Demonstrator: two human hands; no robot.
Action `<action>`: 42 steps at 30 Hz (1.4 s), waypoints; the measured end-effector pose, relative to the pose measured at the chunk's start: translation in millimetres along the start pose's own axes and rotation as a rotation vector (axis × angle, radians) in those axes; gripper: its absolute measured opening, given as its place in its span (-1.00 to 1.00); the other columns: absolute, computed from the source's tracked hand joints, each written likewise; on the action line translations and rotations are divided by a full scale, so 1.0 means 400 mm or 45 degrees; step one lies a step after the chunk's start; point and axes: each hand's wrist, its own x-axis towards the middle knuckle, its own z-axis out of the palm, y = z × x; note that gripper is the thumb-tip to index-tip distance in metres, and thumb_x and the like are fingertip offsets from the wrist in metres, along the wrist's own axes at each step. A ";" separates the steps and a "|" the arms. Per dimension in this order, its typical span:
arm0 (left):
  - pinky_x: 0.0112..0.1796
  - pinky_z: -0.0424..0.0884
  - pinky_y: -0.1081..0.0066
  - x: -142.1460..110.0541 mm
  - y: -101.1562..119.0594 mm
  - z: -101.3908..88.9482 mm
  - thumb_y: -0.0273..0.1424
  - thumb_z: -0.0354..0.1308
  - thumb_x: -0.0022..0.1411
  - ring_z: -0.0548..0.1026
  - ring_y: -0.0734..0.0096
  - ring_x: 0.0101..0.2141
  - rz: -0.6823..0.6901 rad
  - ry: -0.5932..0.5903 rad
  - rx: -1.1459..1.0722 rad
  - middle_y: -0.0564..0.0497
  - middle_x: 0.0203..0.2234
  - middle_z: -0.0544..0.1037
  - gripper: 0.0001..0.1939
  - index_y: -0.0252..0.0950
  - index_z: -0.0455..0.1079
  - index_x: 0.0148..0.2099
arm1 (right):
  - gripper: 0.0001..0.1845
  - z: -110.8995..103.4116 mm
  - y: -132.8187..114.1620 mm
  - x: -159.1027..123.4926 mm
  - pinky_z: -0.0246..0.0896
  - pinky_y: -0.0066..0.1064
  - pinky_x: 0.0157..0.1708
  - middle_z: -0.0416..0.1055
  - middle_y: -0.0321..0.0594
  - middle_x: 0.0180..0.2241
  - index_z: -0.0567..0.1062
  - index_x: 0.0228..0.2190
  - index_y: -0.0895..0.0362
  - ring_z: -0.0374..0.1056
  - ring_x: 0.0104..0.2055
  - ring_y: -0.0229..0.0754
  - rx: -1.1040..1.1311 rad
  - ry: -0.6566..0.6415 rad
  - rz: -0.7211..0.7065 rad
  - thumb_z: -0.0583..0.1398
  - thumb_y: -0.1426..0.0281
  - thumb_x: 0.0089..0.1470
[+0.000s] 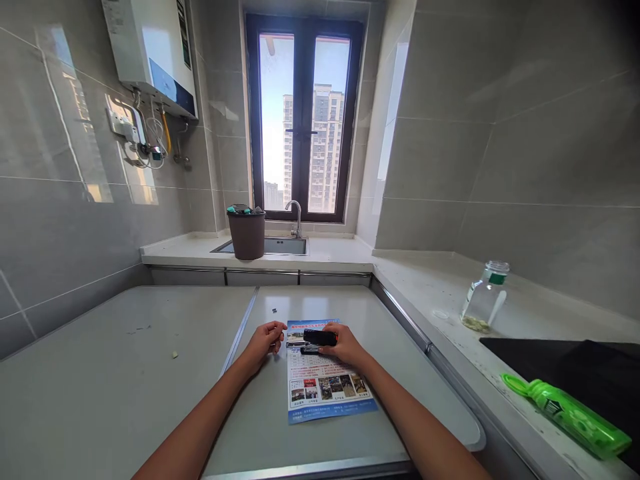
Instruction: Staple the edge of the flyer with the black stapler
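A black stapler (320, 339) lies over the upper part of a printed leaflet (330, 408), its jaws spread apart and a bright metal strip showing between them. My right hand (345, 343) is closed around the stapler's right end. Just left of the stapler, my left hand (267, 341) has its fingers curled and pinched together by the leaflet's left edge. Whatever may be between those fingertips is too small to make out. The leaflet lies flat, with blue bands and rows of small photos. Small dark bits (275, 311) rest on the table beyond my left hand.
The white table (150, 400) has a seam and a small pale scrap (175, 355). A brown bin (246, 235) stands by the sink (286, 247). On the right counter are a glass jar (483, 300), a green bottle (575, 413) and black cloth-like material (590, 367).
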 end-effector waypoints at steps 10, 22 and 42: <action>-0.57 0.23 0.51 -0.006 0.011 0.010 -0.02 0.42 0.10 0.33 0.62 -0.61 0.097 -0.119 0.093 0.00 -0.39 0.54 -0.46 -0.34 0.56 -0.05 | -0.64 -0.010 0.009 -0.002 0.23 -0.34 -0.16 0.49 -0.27 -0.24 0.60 -0.26 0.13 0.39 -0.19 -0.10 -0.143 -0.099 0.060 0.48 0.29 -0.13; -0.70 0.04 0.59 -0.033 0.008 0.045 -0.12 0.38 0.21 0.17 0.74 -0.72 0.103 -0.467 0.121 -0.04 -0.33 0.64 -0.51 -0.29 0.35 0.03 | -0.60 0.030 -0.127 -0.037 0.19 -0.13 0.04 0.42 -0.04 0.07 0.40 0.15 0.05 0.30 0.01 0.00 -0.814 -0.036 -0.848 0.19 0.26 0.33; -0.67 0.19 0.59 -0.049 0.014 0.053 -0.19 0.41 0.17 0.24 0.70 -0.68 0.087 -0.612 0.151 0.01 -0.35 0.60 -0.50 -0.26 0.37 0.07 | -0.58 0.068 -0.119 -0.035 0.24 -0.18 -0.01 0.50 -0.11 -0.03 0.41 0.18 0.00 0.32 -0.04 -0.07 -0.720 -0.130 -0.952 0.08 0.48 0.34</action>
